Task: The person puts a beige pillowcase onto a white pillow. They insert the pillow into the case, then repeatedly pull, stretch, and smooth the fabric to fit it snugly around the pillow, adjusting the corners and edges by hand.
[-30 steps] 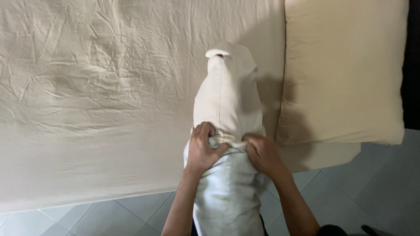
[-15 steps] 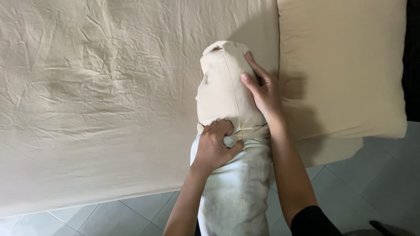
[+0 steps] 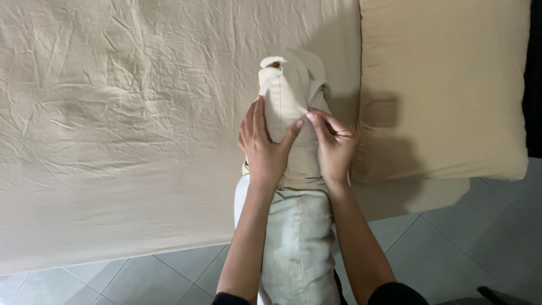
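on the bed, both hands grip a cream pillowcase

Bedroom: sheeted bed, pillow, tiled floor.

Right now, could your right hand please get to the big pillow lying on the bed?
Probably yes: the right hand pinches the cream case on the upright pillow, and the big pillow lies just beside it on the bed, with nothing between.
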